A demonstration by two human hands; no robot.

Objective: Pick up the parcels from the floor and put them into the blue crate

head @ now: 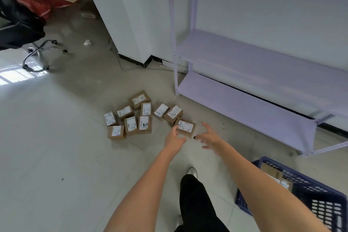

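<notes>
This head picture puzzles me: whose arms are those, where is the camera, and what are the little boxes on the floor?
No machine here: a person wears a camera on the head, looking forward and down, so you see their own arms. The left hand and right hand are open, reaching on either side of the nearest parcel; the left fingertips seem to touch it, but nothing is lifted. Nine more small labelled brown parcels lie clustered on the floor. At lower right stands the blue crate, already holding some parcels. An empty pale shelf rack stands behind.
</notes>
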